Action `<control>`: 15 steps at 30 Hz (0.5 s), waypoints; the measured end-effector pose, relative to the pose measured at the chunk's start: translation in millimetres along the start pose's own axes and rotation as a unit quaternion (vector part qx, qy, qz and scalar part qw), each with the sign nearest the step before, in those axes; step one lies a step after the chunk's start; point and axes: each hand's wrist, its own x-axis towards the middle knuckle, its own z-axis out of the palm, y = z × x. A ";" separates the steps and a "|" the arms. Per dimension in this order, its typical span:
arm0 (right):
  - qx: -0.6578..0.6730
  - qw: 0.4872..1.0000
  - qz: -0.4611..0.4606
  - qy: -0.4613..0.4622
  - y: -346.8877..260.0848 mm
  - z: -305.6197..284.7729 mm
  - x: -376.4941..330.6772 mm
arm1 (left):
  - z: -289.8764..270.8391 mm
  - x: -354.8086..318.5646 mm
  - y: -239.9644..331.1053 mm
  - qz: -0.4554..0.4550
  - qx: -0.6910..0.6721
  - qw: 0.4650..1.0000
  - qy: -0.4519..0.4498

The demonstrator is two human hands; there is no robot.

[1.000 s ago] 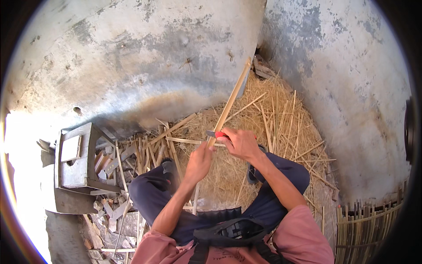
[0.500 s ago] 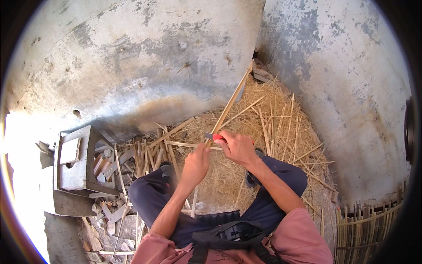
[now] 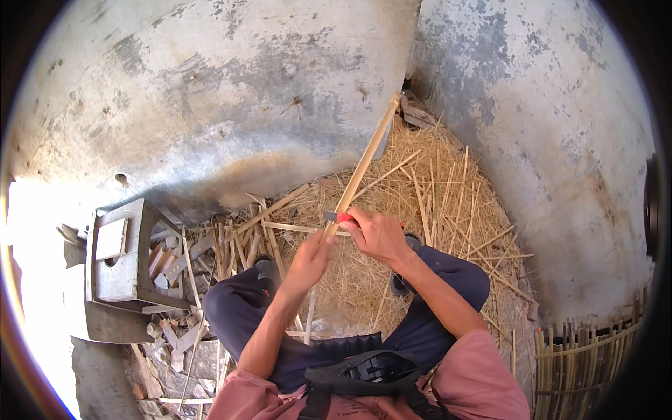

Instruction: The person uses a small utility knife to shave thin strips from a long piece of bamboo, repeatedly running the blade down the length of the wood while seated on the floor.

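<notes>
A long pale bamboo strip (image 3: 369, 151) slants from my lap up toward the corner of the walls. My left hand (image 3: 309, 257) grips its lower end, fingers closed around it. My right hand (image 3: 379, 234) holds a small red-handled knife (image 3: 338, 218) whose blade lies against the strip just above my left hand. Both hands are close together above my knees, over a heap of straw-like shavings (image 3: 413, 210).
A grey wooden stool (image 3: 119, 253) lies on its side at the left among offcuts and split sticks (image 3: 231, 238). Stained concrete walls (image 3: 231, 91) meet in a corner ahead. A woven bamboo mat (image 3: 584, 364) stands at the lower right.
My right hand with the knife has shifted slightly along the strip, toward my left hand. The strip keeps about the same slant.
</notes>
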 end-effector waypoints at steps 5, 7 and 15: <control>-0.022 1.000 0.003 0.007 -0.1 7.9 -0.8 | -4.3 -1.1 4.5 0.006 0.039 0.999 0.011; -0.024 1.000 0.001 0.013 0.5 9.0 -0.9 | -2.5 -2.8 10.2 0.039 0.122 0.991 0.041; -0.039 0.999 -0.003 0.021 6.1 14.0 -2.8 | -2.1 -1.8 3.4 0.021 0.088 0.995 0.041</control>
